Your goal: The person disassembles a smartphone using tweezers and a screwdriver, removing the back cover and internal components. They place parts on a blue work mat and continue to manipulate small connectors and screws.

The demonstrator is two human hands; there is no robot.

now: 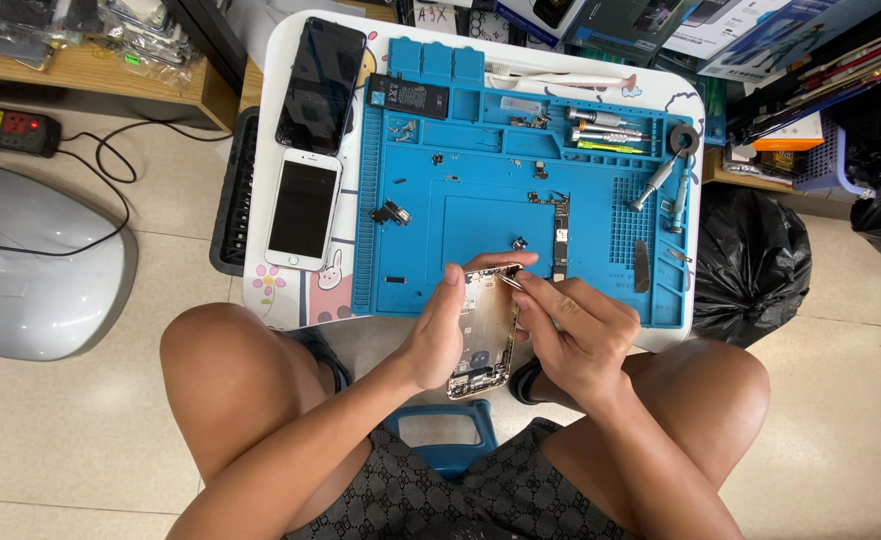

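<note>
Knees frame my left hand (440,335) gripping gold gutted phone housing (484,335), long axis away from me; right hand (575,335) pinches thin metal tweezers (513,282) at its far end.

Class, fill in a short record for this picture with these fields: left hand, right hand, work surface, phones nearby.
Left hand: left hand grips the gold, opened phone housing.
Right hand: right hand holds thin metal tweezers at the housing's top edge.
Work surface: blue silicone repair mat on a white table.
Phones nearby: white-framed phone; black phone.
</note>
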